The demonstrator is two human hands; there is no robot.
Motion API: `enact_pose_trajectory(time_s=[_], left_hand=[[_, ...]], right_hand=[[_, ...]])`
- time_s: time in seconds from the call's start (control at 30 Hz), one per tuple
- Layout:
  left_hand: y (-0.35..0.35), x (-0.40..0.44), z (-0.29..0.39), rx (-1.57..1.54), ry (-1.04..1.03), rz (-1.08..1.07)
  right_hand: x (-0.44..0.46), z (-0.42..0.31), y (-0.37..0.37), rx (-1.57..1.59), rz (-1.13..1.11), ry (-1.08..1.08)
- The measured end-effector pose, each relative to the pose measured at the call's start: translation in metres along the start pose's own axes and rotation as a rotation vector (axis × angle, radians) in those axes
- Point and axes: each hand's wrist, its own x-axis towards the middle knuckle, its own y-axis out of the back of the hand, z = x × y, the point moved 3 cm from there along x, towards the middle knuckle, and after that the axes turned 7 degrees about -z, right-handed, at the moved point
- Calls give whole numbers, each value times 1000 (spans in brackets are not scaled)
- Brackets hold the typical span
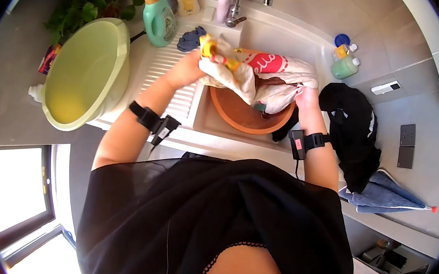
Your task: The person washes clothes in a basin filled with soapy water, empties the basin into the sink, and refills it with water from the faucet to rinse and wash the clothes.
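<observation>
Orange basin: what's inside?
Basin: bare inside shows on the near side. The cloth, held in left hand and right hand, blocks the far side; anything behind is hidden. Can't tell if there's water.

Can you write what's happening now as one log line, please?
left hand: holding white yellow-patterned fabric | right hand: holding white red-lettered fabric | below: orange basin in laundry sink

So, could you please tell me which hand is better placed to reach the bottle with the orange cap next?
Probably the left hand: it is nearer the bottle, while the right hand is across the bowl. Both touch cloth, so the left would likely need to let go first.
</observation>
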Motion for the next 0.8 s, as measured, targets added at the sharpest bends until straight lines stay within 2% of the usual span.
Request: enact_pose_trajectory(time_s=[0.03, 0.07, 0.1, 0.17, 0.23, 0.27, 0.3, 0.37, 0.4, 0.43, 0.5, 0.53, 0.57, 0.6, 0.63, 0.7, 0.77, 0.8], left_hand=[[-10, -2, -9, 60, -6, -2], [-17, -2, -20, 163, 89, -2], [-26, 5, -41, 82, -6, -15], [-40, 13, -66, 217, 31, -38], [-51, 16, -78, 228, -216, -31], [-57, 22, -102, 160, -224, -145], [-59, 24, -118, 203, -163, -135], [-52, 17, -118, 67, 114, -292], [-45, 18, -95, 318, 240, -461], [-36, 21, -80, 574, 363, -626], [-17, 18, -22, 257, 314, -294], [-24, 26, -19, 342, 106, -57], [-36, 34, -15, 352, -82, 77], [-49, 38, 1, 361, -314, 101], [-69, 48, 2, 383, -396, 52], [-98, 58, 4, 389, -140, -75], [-118, 70, -23, 447, 8, -74], [-129, 73, -41, 363, 130, -80]], right_hand=[[-3, -5, -5, -22, -31, 10], [-3, -14, -12, -46, -65, 23], [-4, -25, -21, -70, -99, 36], [-4, -45, -43, -34, -74, 64], [-4, -60, -61, 30, 33, 63], [3, -64, -54, -1, 49, 58], [11, -73, -52, -4, -79, 51], [20, -89, -47, -11, -331, 35], [8, -95, -76, -28, -66, 73], [1, -100, -99, -28, -40, 88], [-6, -108, -127, -22, 8, 124], [-4, -111, -129, -58, -13, 118], [-3, -112, -134, -78, -45, 127], [-4, -112, -141, -100, -76, 133], [-5, -112, -149, -123, -108, 137], [-12, -109, -168, -71, -160, 105], [-13, -105, -181, 91, -298, 76], [-23, -106, -199, 79, -212, 97]])
